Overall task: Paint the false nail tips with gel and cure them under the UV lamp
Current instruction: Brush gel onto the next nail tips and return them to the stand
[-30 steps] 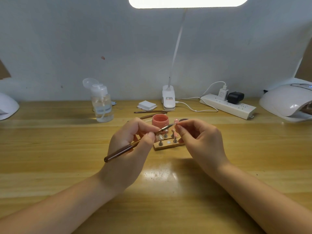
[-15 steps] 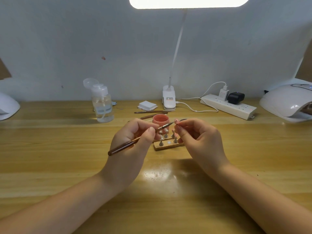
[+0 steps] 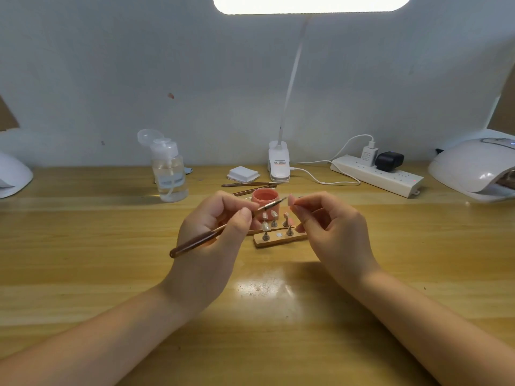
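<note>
Left hand (image 3: 211, 235) grips brush (image 3: 223, 231); right hand (image 3: 331, 232) pinches pink tip (image 3: 290, 199) above holder (image 3: 278, 240). Several holder tips look unpainted. Lamp (image 3: 473, 168) far right; curing not begun, apparently.

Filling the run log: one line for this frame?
step: painting nail tip | left hand: holds brush, bristles at tip | right hand: pinches nail tip | gel pot: open | UV lamp: unused
</note>
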{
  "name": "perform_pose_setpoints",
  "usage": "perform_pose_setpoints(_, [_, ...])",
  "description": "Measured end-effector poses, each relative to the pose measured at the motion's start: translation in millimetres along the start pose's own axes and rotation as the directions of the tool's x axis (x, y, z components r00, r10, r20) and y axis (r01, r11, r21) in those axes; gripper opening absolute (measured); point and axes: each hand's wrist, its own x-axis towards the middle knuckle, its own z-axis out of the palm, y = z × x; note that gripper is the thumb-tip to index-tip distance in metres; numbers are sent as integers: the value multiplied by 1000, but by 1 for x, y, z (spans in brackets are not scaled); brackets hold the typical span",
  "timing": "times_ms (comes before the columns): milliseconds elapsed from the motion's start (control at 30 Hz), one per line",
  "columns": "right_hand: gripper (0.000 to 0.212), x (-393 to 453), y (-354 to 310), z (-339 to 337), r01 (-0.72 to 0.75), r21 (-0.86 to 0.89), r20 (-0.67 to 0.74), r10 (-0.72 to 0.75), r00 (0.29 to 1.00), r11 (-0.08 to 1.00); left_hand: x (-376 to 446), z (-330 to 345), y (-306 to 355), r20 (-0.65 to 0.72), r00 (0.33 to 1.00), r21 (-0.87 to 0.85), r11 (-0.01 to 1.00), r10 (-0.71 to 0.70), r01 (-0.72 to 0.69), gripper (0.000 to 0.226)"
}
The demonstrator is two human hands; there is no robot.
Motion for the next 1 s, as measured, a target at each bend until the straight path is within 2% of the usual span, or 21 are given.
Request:
perform_pose_setpoints(167, [12, -1, -2, 0, 39, -34, 5, -39, 999, 999, -1, 2, 0, 28, 999, 68, 997, -33, 31, 9])
perform_pose_setpoints(267, [12, -1, -2, 0, 43, -42, 5, -43, 999, 998, -2, -1, 2, 41, 999, 73, 997, -3, 0, 18])
perform_pose_setpoints(533, [11, -1, -1, -1, 49, -70, -9, -50, 999, 996, -3, 2, 3, 58, 998, 111, 994, 12, -18, 15])
perform_pose_setpoints(633, [12, -1, -1, -1, 46, -81, -1, -46, 999, 996, -3, 1, 3, 43, 999, 101, 994, 24, -28, 20])
perform_pose_setpoints(800, [12, -1, -1, -1, 34, -68, -1, -34, 999, 997, -2, 2, 2, 59, 998, 112, 994, 6, -12, 11])
perform_pose_setpoints(867, [11, 0, -1, -1, 20, -53, -6, -20, 1000, 998, -3, 1, 3, 65, 998, 92, 996, 3, -9, 15])
perform_pose_setpoints(1000, [11, -1, -2, -1, 7, -17, 8, -7, 1000, 1000, -1, 1, 2, 11, 1000, 59, 998, 11, -11, 12])
